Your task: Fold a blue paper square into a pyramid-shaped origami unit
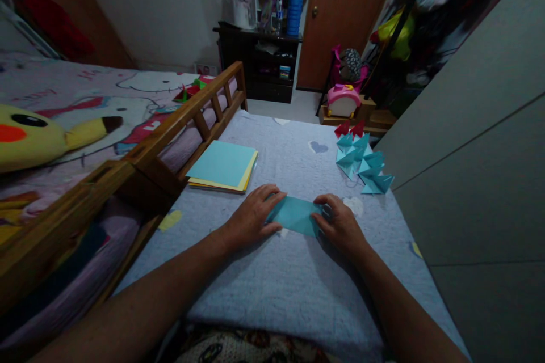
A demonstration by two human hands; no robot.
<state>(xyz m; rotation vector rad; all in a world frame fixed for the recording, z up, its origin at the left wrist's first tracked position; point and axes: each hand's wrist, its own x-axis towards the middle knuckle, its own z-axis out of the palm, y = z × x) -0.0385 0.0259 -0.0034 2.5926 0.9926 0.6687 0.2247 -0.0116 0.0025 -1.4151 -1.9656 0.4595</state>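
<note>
A folded teal sheet of paper [294, 215] lies flat on the grey-blue bedsheet [272, 283] in front of me. My left hand [254, 216] rests flat on the sheet's left end, fingers stretched out over it. My right hand [340, 223] presses on the sheet's right end with its fingers curled down onto the paper. Both hands are touching the sheet and it stays on the bed surface.
A stack of square papers [223, 166], teal on top and yellow below, lies to the left. Several folded teal paper pieces [363, 164] with red ones sit at the right. A wooden bed rail [170, 136] runs along the left; a grey wardrobe [477, 142] stands right.
</note>
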